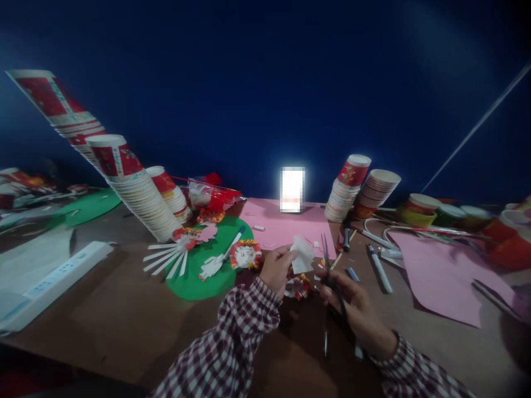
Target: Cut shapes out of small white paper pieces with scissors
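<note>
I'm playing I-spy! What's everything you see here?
Cup stacks: at least five, red-white, left and right
Green sheets: two, green, left
Pink sheets: two or more, pink, back and right
Power strip: one, white, left
Package: one, red, back, left of middle
Glowing rectangle: one, white, back middle
Paper cutouts: several, white-red-yellow, mostly left
Markers: at least three, white-blue or black, mostly right
Wall: one, dark blue, behind
Table: one, brown, underneath
Blurry bits: uncountable, both sides
Paper piece: one, white, middle
Scissors: one, dark, right of middle
Sleeves: two, checked, front
Left hand: one, bare, holding paper piece
Right hand: one, bare, holding scissors
</note>
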Tool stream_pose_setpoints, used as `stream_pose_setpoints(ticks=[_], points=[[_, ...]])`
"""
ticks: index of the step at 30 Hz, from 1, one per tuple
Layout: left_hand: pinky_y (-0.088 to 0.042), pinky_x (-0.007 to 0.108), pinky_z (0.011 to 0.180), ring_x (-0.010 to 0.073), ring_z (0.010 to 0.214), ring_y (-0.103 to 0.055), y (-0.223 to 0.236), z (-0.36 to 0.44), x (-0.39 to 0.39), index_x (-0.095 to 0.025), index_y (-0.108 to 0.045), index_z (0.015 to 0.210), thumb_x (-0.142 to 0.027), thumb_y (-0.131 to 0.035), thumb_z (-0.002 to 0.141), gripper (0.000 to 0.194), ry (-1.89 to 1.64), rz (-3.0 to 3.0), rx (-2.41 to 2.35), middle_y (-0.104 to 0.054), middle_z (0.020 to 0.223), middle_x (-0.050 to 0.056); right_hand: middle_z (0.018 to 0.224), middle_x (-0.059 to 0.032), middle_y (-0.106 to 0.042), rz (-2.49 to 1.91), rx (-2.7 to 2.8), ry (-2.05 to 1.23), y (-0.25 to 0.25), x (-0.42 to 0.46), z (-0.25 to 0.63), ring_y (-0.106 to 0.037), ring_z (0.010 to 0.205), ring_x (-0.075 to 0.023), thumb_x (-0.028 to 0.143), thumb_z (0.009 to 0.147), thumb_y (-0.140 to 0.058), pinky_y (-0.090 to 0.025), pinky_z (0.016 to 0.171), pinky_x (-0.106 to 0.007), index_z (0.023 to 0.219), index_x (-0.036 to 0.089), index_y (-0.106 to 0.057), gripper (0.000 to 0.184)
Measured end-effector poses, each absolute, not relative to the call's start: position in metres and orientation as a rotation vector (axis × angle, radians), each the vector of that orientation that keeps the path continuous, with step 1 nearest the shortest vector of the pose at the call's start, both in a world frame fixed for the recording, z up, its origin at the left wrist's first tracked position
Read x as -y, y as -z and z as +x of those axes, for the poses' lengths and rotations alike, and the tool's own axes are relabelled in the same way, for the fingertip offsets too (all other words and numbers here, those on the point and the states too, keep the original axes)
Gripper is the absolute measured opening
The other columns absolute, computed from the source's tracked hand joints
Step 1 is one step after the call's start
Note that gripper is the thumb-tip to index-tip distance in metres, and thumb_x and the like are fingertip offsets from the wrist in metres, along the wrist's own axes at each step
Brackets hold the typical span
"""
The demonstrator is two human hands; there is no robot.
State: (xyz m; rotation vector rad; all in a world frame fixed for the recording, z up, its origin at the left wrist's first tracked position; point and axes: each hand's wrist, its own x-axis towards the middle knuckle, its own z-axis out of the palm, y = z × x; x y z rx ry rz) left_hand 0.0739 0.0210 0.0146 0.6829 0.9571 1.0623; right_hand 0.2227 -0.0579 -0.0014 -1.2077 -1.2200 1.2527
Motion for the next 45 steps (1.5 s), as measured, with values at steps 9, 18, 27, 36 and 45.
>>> stream_pose_setpoints(ticks=[9, 18, 27, 36, 45], points=[[-0.048, 0.022, 0.057, 0.0128, 0.069, -0.059, -0.020, 0.071, -0.021, -0.016, -0.065, 0.092, -0.024, -0.064, 0.065, 0.029, -1.027, 0.672, -0.879, -0.066, 0.083, 0.005, 0.080, -0.0005, -0.061, -1.277, 1.296, -1.184, 0.002, 0.058, 0.223, -0.056, 0.070, -0.0156, 0.037, 0.079, -0.062, -0.047, 0.062, -0.024, 0.105, 0.024, -0.060, 0.029], [-0.044, 0.023, 0.056, 0.0127, 0.063, -0.057, -0.024, 0.072, -0.021, -0.012, -0.066, 0.076, -0.020, -0.067, 0.056, 0.021, -1.048, 0.709, -0.879, -0.064, 0.071, 0.005, 0.087, -0.0031, -0.066, -1.309, 1.381, -1.108, -0.001, 0.056, 0.222, -0.060, 0.083, -0.0217, 0.034, 0.076, -0.065, -0.050, 0.072, -0.030, 0.106, 0.024, -0.061, 0.032], [-0.039, 0.022, 0.053, 0.0093, 0.053, -0.050, -0.013, 0.072, -0.026, -0.010, -0.065, 0.073, -0.011, -0.061, 0.056, 0.017, -1.148, 0.845, -0.881, -0.058, 0.055, 0.000, 0.095, -0.0067, -0.069, -1.340, 1.471, -1.098, -0.005, 0.058, 0.220, -0.064, 0.084, -0.0233, 0.031, 0.077, -0.064, -0.052, 0.075, -0.033, 0.110, 0.020, -0.060, 0.034], [-0.039, 0.021, 0.054, 0.0097, 0.056, -0.053, -0.020, 0.072, -0.027, -0.012, -0.064, 0.078, -0.009, -0.060, 0.054, 0.025, -1.181, 0.776, -0.898, -0.062, 0.062, 0.001, 0.097, -0.0087, -0.070, -1.368, 1.528, -0.996, -0.009, 0.058, 0.218, -0.065, 0.088, -0.0255, 0.030, 0.077, -0.063, -0.052, 0.077, -0.034, 0.108, 0.019, -0.063, 0.033], [-0.037, 0.020, 0.054, 0.0080, 0.054, -0.049, -0.022, 0.070, -0.027, -0.011, -0.065, 0.076, -0.011, -0.063, 0.055, 0.021, -1.218, 0.756, -0.865, -0.059, 0.060, 0.000, 0.103, -0.0094, -0.069, -1.378, 1.573, -0.995, -0.001, 0.058, 0.222, -0.062, 0.097, -0.0272, 0.027, 0.078, -0.063, -0.050, 0.082, -0.036, 0.114, 0.018, -0.060, 0.037]])
